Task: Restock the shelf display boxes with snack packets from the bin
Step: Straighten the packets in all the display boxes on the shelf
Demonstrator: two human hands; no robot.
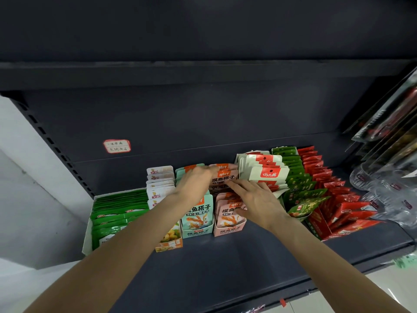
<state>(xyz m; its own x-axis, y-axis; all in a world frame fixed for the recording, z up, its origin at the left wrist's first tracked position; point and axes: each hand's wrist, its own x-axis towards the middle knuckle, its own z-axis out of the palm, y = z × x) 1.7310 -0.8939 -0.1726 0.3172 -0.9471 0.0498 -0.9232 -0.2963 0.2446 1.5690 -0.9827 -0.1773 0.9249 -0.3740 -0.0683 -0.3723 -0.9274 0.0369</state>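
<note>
The left hand [195, 180] reaches over the teal display box [197, 230], its fingers curled onto the top of the pink snack packets [223, 176] standing at the far end of the pink display box [229, 229]. The right hand [257, 201] lies over the same row, fingers fairly straight and pressing the packets. Just right stand white-and-red packets [268, 172], then green packets [295, 177] and red packets [320, 175]. All sit on the dark shelf [214, 263].

A: View count? Position?
B: One, head-worn, wide-angle. Faces forward and down onto a dark shelf [225, 256], close, at arm's reach.
A: Shared ground?
B: None to list; both forearms enter from the bottom edge.
</note>
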